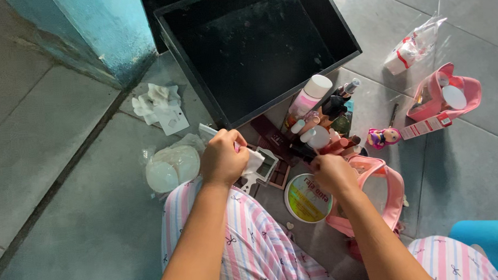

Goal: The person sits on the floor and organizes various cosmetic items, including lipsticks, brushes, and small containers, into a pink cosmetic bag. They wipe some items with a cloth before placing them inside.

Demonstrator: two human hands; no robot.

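My left hand [223, 157] is closed around a white wad of tissue [254, 159], held just over a small open makeup palette [266, 167] on the floor. My right hand [333, 173] pinches a dark slim cosmetic item [303, 151] at the edge of a cluster of bottles and tubes [320, 118]. A round tin with a yellow-green lid [306, 198] lies just below my right hand. A pink pouch [386, 190] lies under my right wrist.
An open black box [257, 51] stands ahead. Crumpled tissues [158, 102] and a bag of round cotton pads [171, 167] lie left. A small doll [384, 136], another pink pouch [446, 97] and a clear plastic packet [414, 48] lie right. A blue wall corner [91, 35] rises far left.
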